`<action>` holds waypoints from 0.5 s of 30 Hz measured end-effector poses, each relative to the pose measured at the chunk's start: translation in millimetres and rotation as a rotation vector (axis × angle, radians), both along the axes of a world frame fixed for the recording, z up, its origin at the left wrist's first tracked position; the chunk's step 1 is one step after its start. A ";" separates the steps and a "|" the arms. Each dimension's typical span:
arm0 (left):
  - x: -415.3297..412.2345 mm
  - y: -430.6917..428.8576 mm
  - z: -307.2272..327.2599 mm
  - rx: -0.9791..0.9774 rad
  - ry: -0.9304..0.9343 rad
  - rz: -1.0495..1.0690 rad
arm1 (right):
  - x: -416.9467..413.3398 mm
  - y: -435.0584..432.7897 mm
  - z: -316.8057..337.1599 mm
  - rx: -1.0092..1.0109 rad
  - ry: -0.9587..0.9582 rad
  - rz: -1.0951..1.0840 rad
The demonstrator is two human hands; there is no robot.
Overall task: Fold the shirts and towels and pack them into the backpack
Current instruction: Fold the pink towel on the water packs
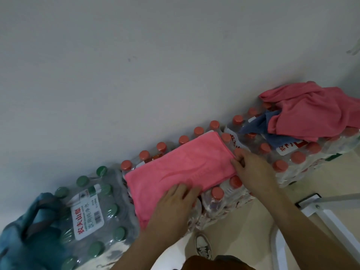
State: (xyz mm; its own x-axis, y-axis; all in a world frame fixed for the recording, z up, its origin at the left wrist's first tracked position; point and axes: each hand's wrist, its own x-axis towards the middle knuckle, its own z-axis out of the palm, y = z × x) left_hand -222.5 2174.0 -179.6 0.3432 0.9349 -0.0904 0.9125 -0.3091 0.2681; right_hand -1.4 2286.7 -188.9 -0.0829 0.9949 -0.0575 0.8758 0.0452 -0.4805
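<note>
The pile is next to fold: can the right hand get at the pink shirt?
Probably yes: nothing stands between the right hand and the shirt, which lies uncovered, though its fingers pinch the towel.

1. The one head-worn camera looks forward and down, rolled so the wall point(136, 55) meets the bottle packs point(220, 193) along a diagonal.
2. It sits close above the left hand point(175, 203) and right hand point(251, 170), at arm's reach.
</note>
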 end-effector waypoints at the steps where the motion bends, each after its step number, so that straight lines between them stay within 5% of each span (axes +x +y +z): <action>1: -5.5 -5.9 3.6 -0.050 -0.065 0.001 | 0.5 -0.5 0.6 0.003 0.004 0.004; 5: -29.6 -14.8 27.0 -0.040 -0.411 0.214 | -2.5 -2.1 11.4 0.016 -0.091 0.022; 9: -75.3 -1.4 24.1 0.293 -0.270 0.639 | -38.0 -15.3 40.4 0.167 -0.098 0.135; 15: -109.4 21.1 -6.3 -0.050 -0.318 0.945 | -134.3 -74.4 36.2 0.141 -0.096 0.658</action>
State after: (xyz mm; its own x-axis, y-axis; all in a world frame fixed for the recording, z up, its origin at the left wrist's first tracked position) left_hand -332.0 2195.1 -185.8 -0.5241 0.8344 -0.1705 0.6614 0.5249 0.5357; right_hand -135.7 2212.3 -152.7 -0.6742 0.7379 0.0314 0.6834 0.6394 -0.3523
